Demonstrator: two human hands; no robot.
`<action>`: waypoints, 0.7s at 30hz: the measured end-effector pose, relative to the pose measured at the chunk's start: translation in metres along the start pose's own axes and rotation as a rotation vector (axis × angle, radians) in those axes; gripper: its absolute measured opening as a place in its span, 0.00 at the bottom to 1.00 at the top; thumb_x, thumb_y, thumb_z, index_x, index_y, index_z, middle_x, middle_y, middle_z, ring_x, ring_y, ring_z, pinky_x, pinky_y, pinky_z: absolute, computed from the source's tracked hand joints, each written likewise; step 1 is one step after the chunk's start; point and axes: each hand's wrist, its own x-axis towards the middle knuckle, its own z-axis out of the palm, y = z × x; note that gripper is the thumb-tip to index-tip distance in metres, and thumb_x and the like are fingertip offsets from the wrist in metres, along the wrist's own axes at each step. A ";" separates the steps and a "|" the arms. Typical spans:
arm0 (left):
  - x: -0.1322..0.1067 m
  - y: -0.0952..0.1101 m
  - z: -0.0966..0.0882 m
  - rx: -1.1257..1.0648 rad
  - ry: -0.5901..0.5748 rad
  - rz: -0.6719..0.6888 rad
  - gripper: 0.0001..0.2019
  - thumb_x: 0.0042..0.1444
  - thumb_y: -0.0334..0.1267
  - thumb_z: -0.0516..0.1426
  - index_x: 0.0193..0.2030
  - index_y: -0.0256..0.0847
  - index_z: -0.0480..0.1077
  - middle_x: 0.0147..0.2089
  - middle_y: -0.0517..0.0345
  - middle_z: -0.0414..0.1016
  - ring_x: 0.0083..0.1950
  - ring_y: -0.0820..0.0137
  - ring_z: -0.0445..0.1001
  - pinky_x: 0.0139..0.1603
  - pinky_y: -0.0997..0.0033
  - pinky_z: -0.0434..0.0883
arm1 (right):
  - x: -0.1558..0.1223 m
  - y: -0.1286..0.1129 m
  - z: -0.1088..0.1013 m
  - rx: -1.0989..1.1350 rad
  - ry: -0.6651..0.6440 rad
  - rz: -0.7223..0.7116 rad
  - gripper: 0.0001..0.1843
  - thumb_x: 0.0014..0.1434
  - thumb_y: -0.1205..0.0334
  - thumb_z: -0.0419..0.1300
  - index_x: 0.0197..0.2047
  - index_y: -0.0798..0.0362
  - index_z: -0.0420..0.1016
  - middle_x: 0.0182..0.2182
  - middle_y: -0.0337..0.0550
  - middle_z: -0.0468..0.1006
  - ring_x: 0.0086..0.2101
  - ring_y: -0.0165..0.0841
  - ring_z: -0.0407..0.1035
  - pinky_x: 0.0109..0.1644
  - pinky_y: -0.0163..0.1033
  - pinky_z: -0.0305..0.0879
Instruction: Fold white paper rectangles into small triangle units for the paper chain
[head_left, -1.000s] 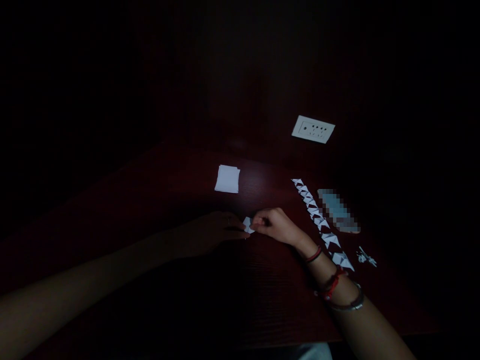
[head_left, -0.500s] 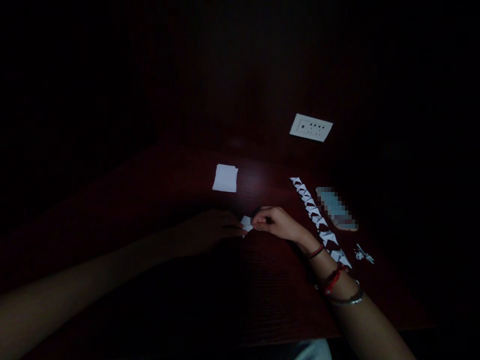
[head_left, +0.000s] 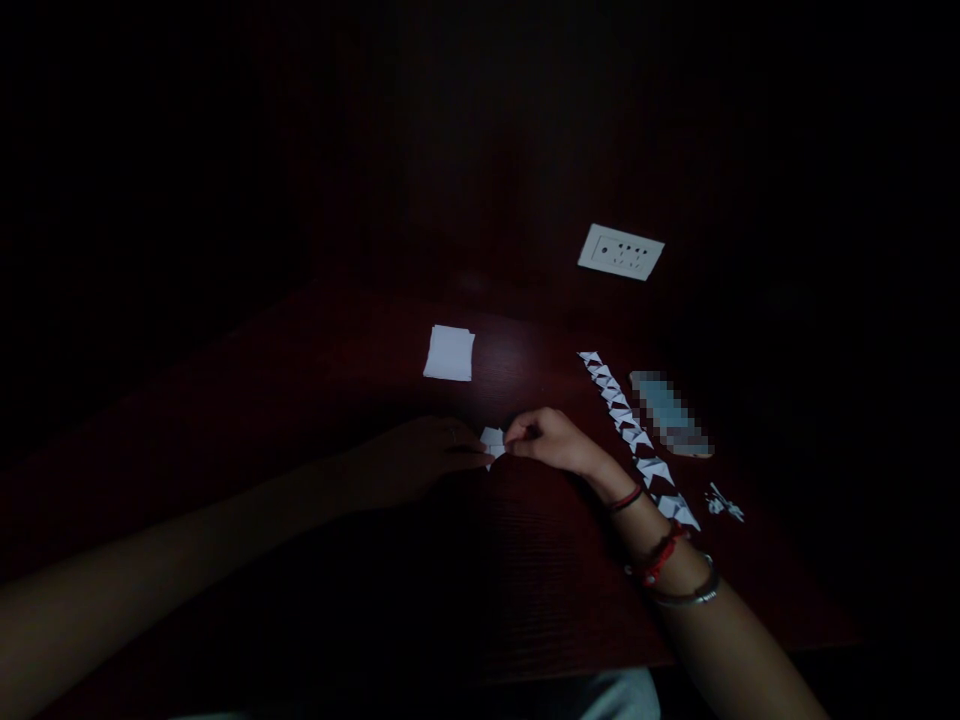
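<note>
A small folded piece of white paper [head_left: 492,437] lies between my two hands on the dark red table. From the left, the fingers of my left hand [head_left: 439,450] are closed on its edge, in deep shadow. My right hand [head_left: 551,438] pinches the paper's right side between thumb and fingertips, which cover part of it. Beyond my hands is a stack of square white paper sheets [head_left: 450,354]. A row of folded white paper pieces [head_left: 621,408] runs slantwise to the right of my right hand, its near end close to my forearm.
A phone [head_left: 670,414], its screen blurred out, lies right of the row. Nearer is a small heap of white scraps [head_left: 724,503]. A socket plate [head_left: 621,252] is on the wall behind. The table's [head_left: 540,640] front edge shows low down; the surroundings are very dark.
Both hands stay at the folded paper, with only a slight shift of the right fingers and wrist. The whole view has moved very slightly.
</note>
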 end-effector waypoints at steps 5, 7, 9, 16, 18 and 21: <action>0.003 0.003 -0.004 0.017 0.000 -0.005 0.26 0.52 0.23 0.49 0.57 0.47 0.57 0.54 0.55 0.64 0.54 0.63 0.61 0.52 0.60 0.60 | 0.001 -0.001 -0.001 -0.031 0.031 0.037 0.04 0.45 0.70 0.57 0.26 0.57 0.73 0.25 0.37 0.73 0.26 0.25 0.65 0.31 0.30 0.59; 0.003 0.003 -0.003 0.029 -0.014 -0.013 0.27 0.51 0.22 0.49 0.57 0.47 0.57 0.54 0.55 0.64 0.54 0.63 0.61 0.52 0.60 0.60 | 0.002 -0.002 -0.001 -0.032 0.047 0.053 0.04 0.45 0.70 0.58 0.26 0.57 0.73 0.25 0.38 0.73 0.26 0.25 0.65 0.31 0.30 0.59; 0.004 0.003 -0.002 0.039 -0.025 -0.024 0.27 0.50 0.22 0.50 0.57 0.47 0.58 0.54 0.56 0.65 0.54 0.62 0.61 0.52 0.60 0.60 | 0.002 -0.002 0.000 -0.026 0.057 0.064 0.03 0.45 0.70 0.58 0.26 0.57 0.73 0.25 0.38 0.73 0.26 0.25 0.65 0.31 0.30 0.59; 0.005 0.003 0.000 0.043 -0.032 -0.041 0.25 0.52 0.24 0.49 0.56 0.46 0.58 0.54 0.56 0.65 0.54 0.63 0.61 0.52 0.62 0.60 | 0.002 0.001 0.003 -0.020 0.132 0.073 0.05 0.45 0.70 0.58 0.29 0.57 0.71 0.24 0.36 0.71 0.24 0.24 0.63 0.29 0.30 0.57; 0.006 0.004 -0.001 0.029 -0.033 -0.035 0.26 0.51 0.23 0.49 0.57 0.46 0.58 0.54 0.55 0.65 0.54 0.64 0.61 0.52 0.63 0.60 | 0.002 0.003 0.004 -0.013 0.140 0.058 0.07 0.45 0.68 0.60 0.32 0.56 0.70 0.24 0.35 0.70 0.24 0.24 0.63 0.29 0.29 0.57; 0.005 0.003 -0.001 0.012 -0.018 -0.024 0.26 0.51 0.23 0.50 0.57 0.45 0.58 0.53 0.55 0.65 0.53 0.63 0.61 0.52 0.62 0.60 | 0.001 0.003 0.003 -0.007 0.128 0.026 0.11 0.44 0.64 0.63 0.33 0.56 0.69 0.23 0.34 0.68 0.23 0.24 0.61 0.27 0.29 0.56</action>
